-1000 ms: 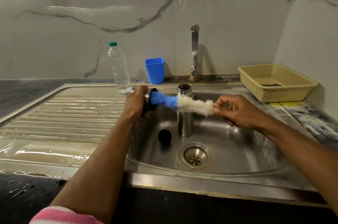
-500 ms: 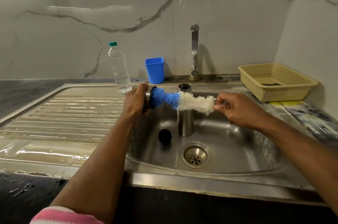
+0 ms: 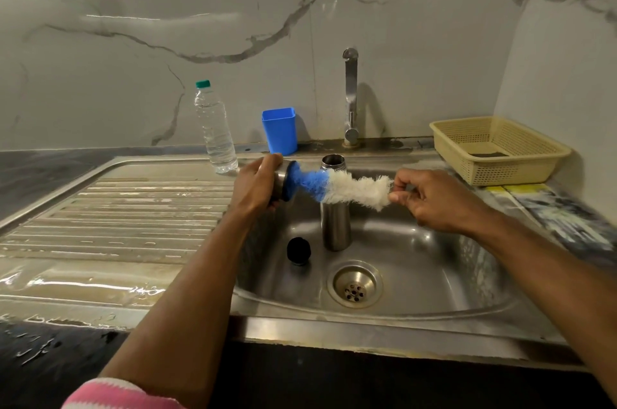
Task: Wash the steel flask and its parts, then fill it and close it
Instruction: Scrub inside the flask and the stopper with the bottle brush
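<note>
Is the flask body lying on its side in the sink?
No, the flask body stands upright in the sink, mouth open, behind the brush.

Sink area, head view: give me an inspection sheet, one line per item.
Surface: steel sink with a wet draining board.
Job's things: flask body upright in the basin, open; black stopper beside it; steel cap being scrubbed with the bottle brush.
Clutter: water bottle, blue cup, yellow basket.
Grippers: left hand grips the cap; right hand pinches the brush end.
Cables: nothing seen.
Surroundings: tap, no water seen running; marble wall.
</note>
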